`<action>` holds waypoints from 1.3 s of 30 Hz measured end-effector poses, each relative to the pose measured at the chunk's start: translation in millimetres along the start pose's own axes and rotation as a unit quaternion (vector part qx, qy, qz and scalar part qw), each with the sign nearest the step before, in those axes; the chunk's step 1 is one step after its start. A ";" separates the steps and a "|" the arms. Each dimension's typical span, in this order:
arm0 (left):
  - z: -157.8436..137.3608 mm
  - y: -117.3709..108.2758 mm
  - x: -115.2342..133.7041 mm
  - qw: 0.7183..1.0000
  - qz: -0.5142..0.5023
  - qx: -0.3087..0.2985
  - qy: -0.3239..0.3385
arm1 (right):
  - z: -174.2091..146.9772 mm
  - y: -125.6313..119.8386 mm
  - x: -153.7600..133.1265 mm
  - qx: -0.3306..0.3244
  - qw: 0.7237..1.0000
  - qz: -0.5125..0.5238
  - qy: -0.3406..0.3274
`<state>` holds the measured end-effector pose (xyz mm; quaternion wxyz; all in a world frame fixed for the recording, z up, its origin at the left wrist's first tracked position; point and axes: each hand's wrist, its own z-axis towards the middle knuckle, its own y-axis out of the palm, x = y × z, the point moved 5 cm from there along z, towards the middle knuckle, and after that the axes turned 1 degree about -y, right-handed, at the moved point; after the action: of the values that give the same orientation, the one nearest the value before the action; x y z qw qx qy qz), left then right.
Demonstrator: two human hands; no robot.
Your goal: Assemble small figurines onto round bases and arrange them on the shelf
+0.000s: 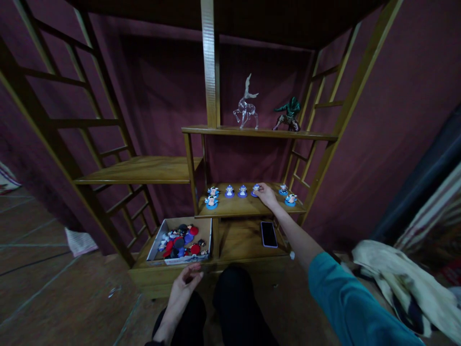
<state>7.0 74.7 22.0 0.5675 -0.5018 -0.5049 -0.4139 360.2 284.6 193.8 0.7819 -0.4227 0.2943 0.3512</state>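
My right hand [267, 196] reaches onto the middle shelf [248, 207] and is closed on a small purple-based figurine [255, 190], which stands at the shelf surface. Left of it are two like it, a purple figurine [242, 191] and another purple figurine [229, 191]. Blue-based figurines [211, 202] stand at the shelf's left end, and more blue-based figurines [290, 200] at its right end. Over my knee, just in front of a cardboard box [162, 240], hovers my left hand [186, 283], fingers loosely curled and apart, with nothing visible in it.
The box holds a jumble of red, blue and black figurines [180, 242]. A phone [269, 234] lies on the lower shelf. Above stand a clear deer ornament [247, 108] and a green-cloaked figure [289, 114]. Pale cloth [403, 278] is heaped at right.
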 end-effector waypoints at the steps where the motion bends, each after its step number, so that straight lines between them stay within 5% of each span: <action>1: 1.0 -0.5 -2.4 1.000 0.000 0.002 0.000 | 1.7 1.7 -0.9 -0.004 0.999 -0.036 0.005; 6: 4.9 -1.8 -13.7 1.000 0.005 0.003 0.012 | 5.7 7.2 0.2 -0.025 0.993 -0.115 0.014; 28: -0.5 -3.0 -5.3 1.000 -0.006 0.015 -0.006 | 6.2 16.8 10.1 -0.069 0.997 -0.029 -0.033; 39: 1.8 -5.0 -7.3 1.000 -0.023 0.013 -0.014 | 7.5 17.0 10.1 -0.056 0.991 -0.111 -0.056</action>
<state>0.8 75.4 15.5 0.5572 -0.4879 -0.5298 -0.4132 353.7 300.8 182.0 0.8064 -0.4753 0.1815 0.3014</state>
